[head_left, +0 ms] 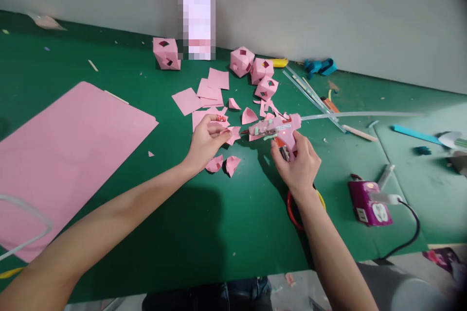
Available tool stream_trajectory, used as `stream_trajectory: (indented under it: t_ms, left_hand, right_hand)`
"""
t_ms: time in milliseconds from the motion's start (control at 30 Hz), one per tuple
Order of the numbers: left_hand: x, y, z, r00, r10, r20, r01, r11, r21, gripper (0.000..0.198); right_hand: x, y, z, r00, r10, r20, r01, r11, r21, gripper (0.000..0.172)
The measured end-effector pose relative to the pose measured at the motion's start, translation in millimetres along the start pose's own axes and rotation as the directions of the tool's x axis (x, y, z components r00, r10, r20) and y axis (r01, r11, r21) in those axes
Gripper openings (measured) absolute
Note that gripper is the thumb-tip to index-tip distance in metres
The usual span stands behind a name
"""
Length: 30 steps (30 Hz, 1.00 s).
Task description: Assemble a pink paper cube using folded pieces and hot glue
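Note:
My right hand [297,160] grips a pink glue gun [278,129] by its handle, nozzle pointing left, a clear glue stick [365,114] sticking out of its back. My left hand [205,142] pinches a small folded pink paper piece [232,134] right at the nozzle tip. Two more folded pink pieces [223,164] lie on the green table [204,223] just below my left hand. Flat pink squares [207,93] lie behind my hands.
A large pink sheet [65,155] covers the left of the table. Pink paper cubes [167,53] [255,70] stand near the wall. A purple power bank [369,202] with a cable lies at right. Clear glue sticks [310,95], a red ring [294,211] and scraps lie around.

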<state>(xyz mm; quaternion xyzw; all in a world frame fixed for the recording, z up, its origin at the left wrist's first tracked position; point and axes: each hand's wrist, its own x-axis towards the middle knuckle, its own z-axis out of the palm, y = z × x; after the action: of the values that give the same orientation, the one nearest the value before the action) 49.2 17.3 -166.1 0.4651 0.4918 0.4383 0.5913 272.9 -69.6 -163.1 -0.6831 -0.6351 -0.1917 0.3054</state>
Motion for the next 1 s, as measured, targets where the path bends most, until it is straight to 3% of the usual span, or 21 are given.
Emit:
stream_trajectory:
  t_ms: [133, 600, 1000]
  left_hand:
    - [0.2, -0.4, 0.2, 1.0, 0.005, -0.005, -0.005, 1.0, -0.011, 0.039]
    - [0.2, -1.4, -0.2, 1.0, 0.008, 0.005, -0.008, 1.0, -0.007, 0.038]
    - [-0.4, 1.4, -0.6, 1.0, -0.006, 0.011, 0.006, 1.0, -0.005, 0.037]
  right_hand:
    - [-0.7, 0.4, 0.6, 0.999, -0.023, 0.027, 0.023, 1.0, 0.012, 0.043]
    - [-1.2, 1.6, 2.5, 0.996, 0.081, 0.042, -0.081, 0.997, -0.014, 0.05]
    - [-4.0, 5.9, 1.5, 0.999, 0.008, 0.052, -0.007, 1.0, -0.023, 0.052]
